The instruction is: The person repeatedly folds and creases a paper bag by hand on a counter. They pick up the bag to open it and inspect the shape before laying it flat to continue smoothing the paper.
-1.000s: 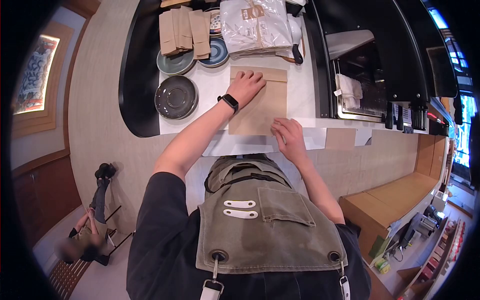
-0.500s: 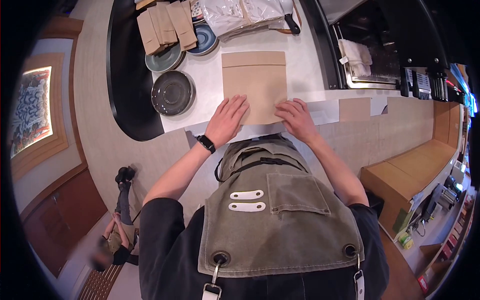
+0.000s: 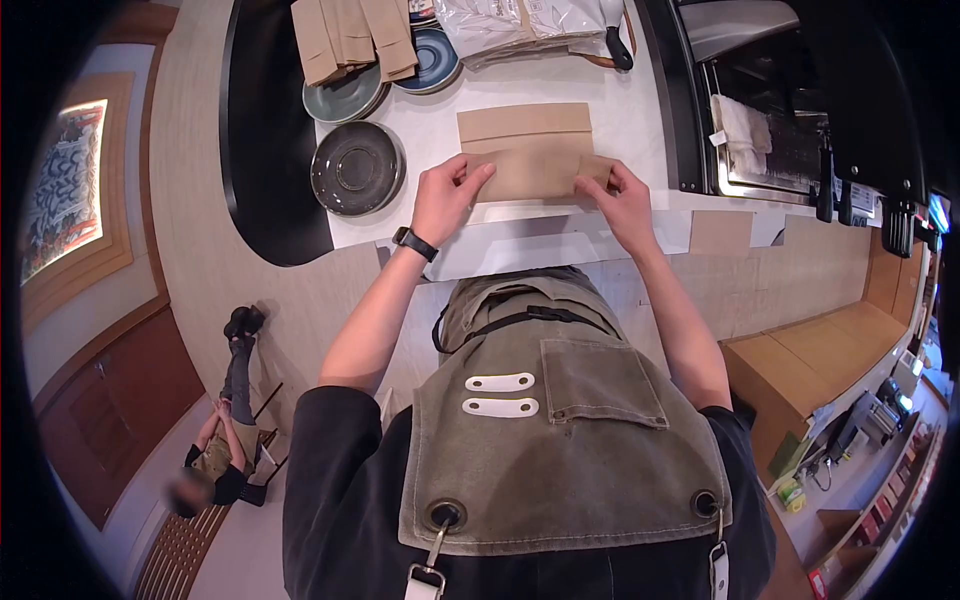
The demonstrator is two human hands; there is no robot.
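Observation:
On the white counter top in front of me lies a sheet of brown paper (image 3: 525,122), creased across near its far end. Its near part is folded up and over, so a double layer covers the middle. My left hand (image 3: 448,200) pinches the left side of the fold between thumb and fingers. At the right side, my right hand (image 3: 622,203) grips the folded corner the same way, and that corner lifts slightly. A dark grey saucer (image 3: 357,170) sits just left of my left hand.
Folded brown paper pieces (image 3: 345,40) rest on a green plate (image 3: 345,102) and near blue plates (image 3: 432,62). A plastic-wrapped package (image 3: 520,30) and a black handle (image 3: 620,50) lie at the back. A cloth (image 3: 742,135) hangs right. A person (image 3: 225,440) sits lower left.
The near part of the paper, flat under both hands before, is now folded away from me. Both hands have moved up and closed from lying flat to pinching the fold.

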